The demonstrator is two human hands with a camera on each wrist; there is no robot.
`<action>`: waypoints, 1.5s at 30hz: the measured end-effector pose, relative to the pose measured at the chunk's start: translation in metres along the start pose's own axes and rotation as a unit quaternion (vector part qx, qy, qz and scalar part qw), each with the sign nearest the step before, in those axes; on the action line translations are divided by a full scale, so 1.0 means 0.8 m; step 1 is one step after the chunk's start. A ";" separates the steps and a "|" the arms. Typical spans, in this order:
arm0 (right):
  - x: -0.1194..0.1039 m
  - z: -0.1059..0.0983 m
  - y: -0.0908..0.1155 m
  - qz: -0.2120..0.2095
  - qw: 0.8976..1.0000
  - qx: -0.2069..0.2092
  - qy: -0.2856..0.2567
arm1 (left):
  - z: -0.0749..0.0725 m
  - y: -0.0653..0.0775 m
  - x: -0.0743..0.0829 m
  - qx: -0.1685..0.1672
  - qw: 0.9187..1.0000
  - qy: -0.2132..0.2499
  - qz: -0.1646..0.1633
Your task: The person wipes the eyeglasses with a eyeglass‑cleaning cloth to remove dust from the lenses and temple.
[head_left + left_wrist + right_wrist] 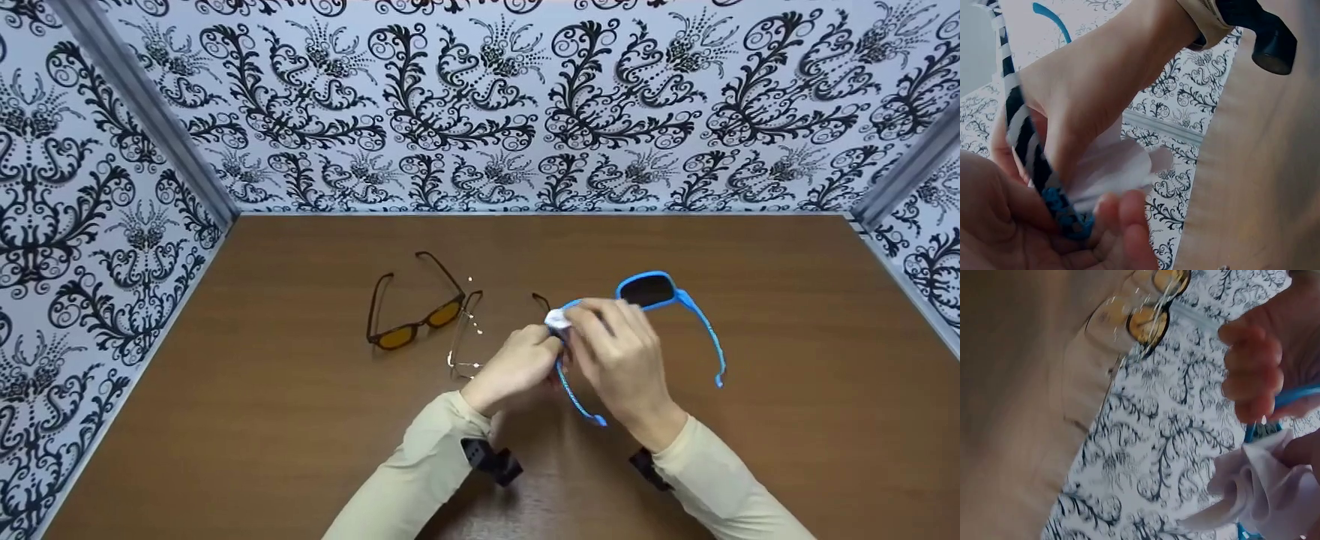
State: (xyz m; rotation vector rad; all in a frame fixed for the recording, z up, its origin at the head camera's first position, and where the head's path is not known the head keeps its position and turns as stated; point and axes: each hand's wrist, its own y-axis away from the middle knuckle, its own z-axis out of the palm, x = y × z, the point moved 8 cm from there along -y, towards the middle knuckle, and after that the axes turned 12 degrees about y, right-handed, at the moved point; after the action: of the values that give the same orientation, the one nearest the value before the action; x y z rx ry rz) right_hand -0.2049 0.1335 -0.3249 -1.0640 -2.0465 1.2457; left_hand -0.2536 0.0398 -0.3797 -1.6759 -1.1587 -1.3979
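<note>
Blue-framed sunglasses with dark lenses are held up above the brown table, their temples unfolded. My left hand grips them at one side, its fingers curled round the blue frame in the right wrist view. A white cloth is bunched in my right hand, pinched against the side of the frame that the left hand holds. The lens there is hidden behind hands and cloth. In the left wrist view a temple with black-and-white stripes and a blue tip crosses the left palm.
Tortoise-dark glasses with amber lenses lie unfolded to the left of the hands. Beside them, partly behind the left hand, are thin-rimmed clear glasses. Patterned panels wall the table at the back and sides.
</note>
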 end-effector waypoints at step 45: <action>-0.001 -0.004 0.018 -0.044 0.994 -0.009 0.102 | -0.001 0.005 -0.019 -0.023 0.999 0.006 -0.042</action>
State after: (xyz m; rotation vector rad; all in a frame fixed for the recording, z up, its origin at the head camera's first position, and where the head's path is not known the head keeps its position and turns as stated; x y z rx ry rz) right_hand -0.1969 0.1379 -0.3361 -1.0523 -1.9306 1.0316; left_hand -0.2508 0.0340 -0.3942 -1.6662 -1.2102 -1.4950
